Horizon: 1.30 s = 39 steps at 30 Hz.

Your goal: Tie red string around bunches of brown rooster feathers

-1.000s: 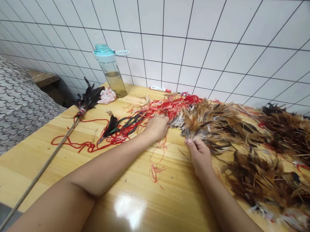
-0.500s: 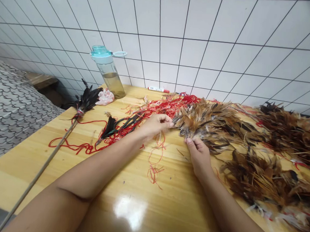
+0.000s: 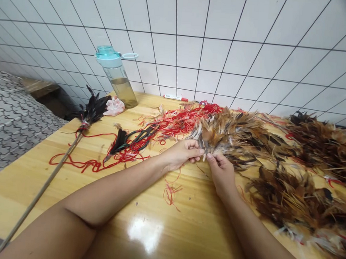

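Both of my hands meet at the near end of a brown feather bundle (image 3: 235, 130) in the middle of the table. The fingers of my left hand (image 3: 189, 151) are pinched at the pale quill ends. Just beside it, my right hand (image 3: 221, 169) pinches quill ends between thumb and forefinger. The exact feathers in each pinch are too small to tell apart. Tangled red string (image 3: 188, 118) lies behind my left hand. To the left are scissors (image 3: 142, 137) with dark handles, partly covered by red string and a black feather tuft (image 3: 119, 141).
A stick (image 3: 47, 183) with black feathers (image 3: 93, 107) tied at its end lies at the left. Behind stand a water bottle (image 3: 120, 79), crumpled pinkish plastic (image 3: 115, 106) and a red marker (image 3: 175, 98) by the tiled wall. More brown feather bundles (image 3: 302, 199) lie right.
My left hand has moved right and nearer me, from the bundle's left edge to the quill ends beside my right hand. My right hand has stayed nearly in place.
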### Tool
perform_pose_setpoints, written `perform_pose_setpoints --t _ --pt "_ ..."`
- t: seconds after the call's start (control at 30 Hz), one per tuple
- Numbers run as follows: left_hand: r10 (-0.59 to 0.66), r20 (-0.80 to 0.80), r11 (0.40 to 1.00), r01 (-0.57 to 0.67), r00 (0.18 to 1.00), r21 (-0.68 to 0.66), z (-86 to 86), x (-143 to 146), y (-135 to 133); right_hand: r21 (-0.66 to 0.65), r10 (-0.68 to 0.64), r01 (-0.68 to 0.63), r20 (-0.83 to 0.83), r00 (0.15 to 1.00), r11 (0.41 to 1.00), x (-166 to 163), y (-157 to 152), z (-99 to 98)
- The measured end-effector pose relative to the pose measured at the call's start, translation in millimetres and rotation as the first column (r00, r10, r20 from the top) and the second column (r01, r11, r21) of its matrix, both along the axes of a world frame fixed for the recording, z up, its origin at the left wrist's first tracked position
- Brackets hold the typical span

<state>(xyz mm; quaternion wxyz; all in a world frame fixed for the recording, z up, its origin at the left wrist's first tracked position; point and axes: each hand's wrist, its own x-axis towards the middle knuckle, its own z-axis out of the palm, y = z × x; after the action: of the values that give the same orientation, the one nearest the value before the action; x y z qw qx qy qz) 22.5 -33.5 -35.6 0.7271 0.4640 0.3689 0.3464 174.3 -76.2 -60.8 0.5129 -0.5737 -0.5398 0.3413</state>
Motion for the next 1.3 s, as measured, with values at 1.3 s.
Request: perform_pose_setpoints --t 1.3 --pt "0.141 0.123 0.99 -0.139 0.982 -0.024 -2.2 8 -5 -0.026 0.026 -0.031 -0.177 0.984 0.999 -2 1 -4.1"
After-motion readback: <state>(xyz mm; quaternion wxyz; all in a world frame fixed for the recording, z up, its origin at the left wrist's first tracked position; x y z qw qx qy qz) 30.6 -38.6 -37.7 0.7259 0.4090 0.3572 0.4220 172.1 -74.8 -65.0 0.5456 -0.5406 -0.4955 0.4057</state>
